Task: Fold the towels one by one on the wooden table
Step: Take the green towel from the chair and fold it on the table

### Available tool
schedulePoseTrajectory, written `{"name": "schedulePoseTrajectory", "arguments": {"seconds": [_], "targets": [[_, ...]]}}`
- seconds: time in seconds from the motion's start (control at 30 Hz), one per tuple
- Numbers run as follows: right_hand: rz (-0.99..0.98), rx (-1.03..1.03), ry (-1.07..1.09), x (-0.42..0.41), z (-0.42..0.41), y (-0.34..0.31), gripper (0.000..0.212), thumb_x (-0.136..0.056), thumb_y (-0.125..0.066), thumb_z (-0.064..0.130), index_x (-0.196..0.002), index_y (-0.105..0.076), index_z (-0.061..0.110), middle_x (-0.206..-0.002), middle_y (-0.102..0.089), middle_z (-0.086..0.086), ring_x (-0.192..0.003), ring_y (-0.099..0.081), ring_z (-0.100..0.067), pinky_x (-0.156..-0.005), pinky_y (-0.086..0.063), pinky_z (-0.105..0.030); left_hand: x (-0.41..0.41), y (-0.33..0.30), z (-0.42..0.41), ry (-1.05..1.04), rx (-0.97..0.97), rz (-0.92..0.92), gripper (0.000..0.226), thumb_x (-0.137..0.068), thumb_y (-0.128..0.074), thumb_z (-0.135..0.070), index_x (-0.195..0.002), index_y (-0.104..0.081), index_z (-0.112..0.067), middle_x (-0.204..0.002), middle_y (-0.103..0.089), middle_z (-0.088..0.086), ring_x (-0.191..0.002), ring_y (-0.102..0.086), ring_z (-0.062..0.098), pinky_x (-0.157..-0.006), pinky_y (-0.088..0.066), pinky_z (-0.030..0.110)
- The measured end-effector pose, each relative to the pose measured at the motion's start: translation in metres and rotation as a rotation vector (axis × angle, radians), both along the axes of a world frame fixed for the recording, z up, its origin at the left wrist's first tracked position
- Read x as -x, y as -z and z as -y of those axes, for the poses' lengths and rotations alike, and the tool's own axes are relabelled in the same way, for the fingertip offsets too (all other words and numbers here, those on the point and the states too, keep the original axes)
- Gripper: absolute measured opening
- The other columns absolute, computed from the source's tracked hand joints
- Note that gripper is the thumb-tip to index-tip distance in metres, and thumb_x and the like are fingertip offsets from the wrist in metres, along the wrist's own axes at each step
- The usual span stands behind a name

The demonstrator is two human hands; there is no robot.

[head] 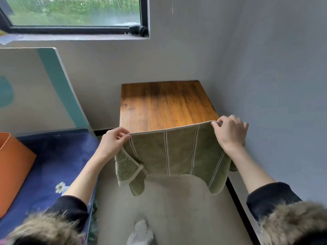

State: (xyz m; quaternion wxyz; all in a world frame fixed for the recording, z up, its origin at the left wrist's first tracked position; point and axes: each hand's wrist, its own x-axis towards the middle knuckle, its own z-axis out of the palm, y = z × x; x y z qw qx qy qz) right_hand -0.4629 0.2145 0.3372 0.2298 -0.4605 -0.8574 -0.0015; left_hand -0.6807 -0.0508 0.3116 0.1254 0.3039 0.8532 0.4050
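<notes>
While my left hand (pixel 113 144) and right hand (pixel 230 131) each pinch a top corner of the green striped towel (pixel 173 156), it hangs stretched between them in the air, just past the near edge of the wooden table (pixel 164 103). Its lower edge droops over the pale floor (pixel 177 209).

window (pixel 74 11), orange box (pixel 12 167) (left), blue floral bedding (pixel 53 161)

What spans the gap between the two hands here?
In the head view, the green striped towel's top hem stretches between the left hand and right hand, both pinching it before the wooden table.
</notes>
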Motion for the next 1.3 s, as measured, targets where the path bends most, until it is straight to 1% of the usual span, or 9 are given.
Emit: {"name": "schedulePoseTrajectory", "arguments": {"seconds": [0.17, 0.23, 0.33, 0.47, 0.83, 0.97, 1.1, 1.23, 1.3], "targets": [[0.085, -0.003, 0.002, 0.071, -0.064, 0.032, 0.032, -0.092, -0.053, 0.035, -0.100, -0.068, 0.008, -0.105, -0.064, -0.015, -0.099, -0.053, -0.032, -0.085, -0.032, -0.037, 0.075, 0.033, -0.066, -0.022, 0.023, 0.018, 0.005, -0.084, -0.067, -0.023, -0.080, -0.066, -0.023, -0.070, -0.059, -0.003, -0.064, -0.051, 0.010, -0.061, -0.041, 0.018], [0.125, 0.014, 0.008, 0.101, -0.087, 0.051, 0.032, -0.093, -0.052, 0.035, -0.102, -0.067, 0.008, -0.105, -0.064, -0.015, -0.098, -0.053, -0.031, -0.085, -0.034, -0.037, 0.106, 0.054, -0.093, -0.007, 0.068, 0.055, 0.006, -0.085, -0.067, -0.025, -0.079, -0.065, -0.026, -0.071, -0.058, -0.006, -0.067, -0.053, 0.011, -0.061, -0.042, 0.023], [0.210, 0.093, 0.021, 0.145, -0.117, 0.083, 0.033, -0.094, -0.049, 0.035, -0.105, -0.066, 0.010, -0.108, -0.063, -0.014, -0.101, -0.053, -0.030, -0.089, -0.034, -0.038, 0.149, 0.085, -0.128, 0.001, 0.147, 0.134, 0.005, -0.086, -0.065, -0.026, -0.083, -0.066, -0.023, -0.074, -0.059, -0.004, -0.075, -0.056, 0.017, -0.064, -0.040, 0.026], [0.272, 0.139, 0.040, 0.192, -0.152, 0.118, 0.032, -0.096, -0.046, 0.034, -0.107, -0.065, 0.010, -0.109, -0.063, -0.013, -0.101, -0.052, -0.029, -0.086, -0.033, -0.038, 0.196, 0.113, -0.173, 0.032, 0.214, 0.139, 0.010, -0.088, -0.063, -0.028, -0.090, -0.066, -0.018, -0.080, -0.059, 0.000, -0.075, -0.055, 0.016, -0.060, -0.038, 0.024], [0.335, 0.234, -0.005, 0.276, -0.251, 0.171, 0.030, -0.095, -0.048, 0.034, -0.106, -0.067, 0.013, -0.107, -0.062, -0.012, -0.101, -0.049, -0.028, -0.086, -0.030, -0.038, 0.286, 0.159, -0.267, 0.051, 0.331, 0.122, 0.017, -0.088, -0.061, -0.029, -0.094, -0.068, -0.015, -0.097, -0.067, 0.012, -0.087, -0.060, 0.025, -0.074, -0.052, 0.036], [0.239, 0.297, 0.020, 0.303, -0.278, 0.197, 0.026, -0.095, -0.050, 0.030, -0.108, -0.065, 0.013, -0.115, -0.056, -0.011, -0.109, -0.044, -0.027, -0.092, -0.028, -0.039, 0.301, 0.183, -0.293, -0.013, 0.296, 0.092, 0.023, -0.090, -0.059, -0.024, -0.110, -0.063, -0.014, -0.108, -0.063, 0.012, -0.092, -0.057, 0.021, -0.085, -0.050, 0.039], [0.185, 0.400, -0.003, 0.314, -0.273, 0.225, 0.033, -0.093, -0.050, 0.028, -0.123, -0.056, 0.013, -0.133, -0.044, -0.010, -0.122, -0.036, -0.028, -0.100, -0.027, -0.042, 0.290, 0.208, -0.285, 0.004, 0.327, 0.070, 0.032, -0.091, -0.057, -0.016, -0.123, -0.054, -0.014, -0.122, -0.052, 0.010, -0.112, -0.051, 0.022, -0.101, -0.041, 0.039], [0.247, 0.500, -0.185, 0.319, -0.219, 0.256, 0.038, -0.095, -0.047, 0.028, -0.130, -0.051, 0.013, -0.143, -0.039, -0.008, -0.133, -0.030, -0.024, -0.111, -0.018, -0.042, 0.253, 0.230, -0.248, 0.201, 0.426, -0.128, 0.025, -0.084, -0.066, -0.017, -0.108, -0.062, -0.010, -0.113, -0.058, 0.008, -0.104, -0.051, 0.020, -0.091, -0.041, 0.034], [0.288, 0.551, -0.278, 0.323, -0.184, 0.269, 0.040, -0.095, -0.046, 0.027, -0.133, -0.047, 0.015, -0.149, -0.032, -0.007, -0.139, -0.022, -0.022, -0.116, -0.009, -0.043, 0.237, 0.239, -0.233, 0.357, 0.478, -0.212, 0.036, -0.076, -0.075, -0.026, -0.105, -0.063, -0.008, -0.115, -0.060, 0.009, -0.107, -0.053, 0.026, -0.091, -0.041, 0.039]]}}
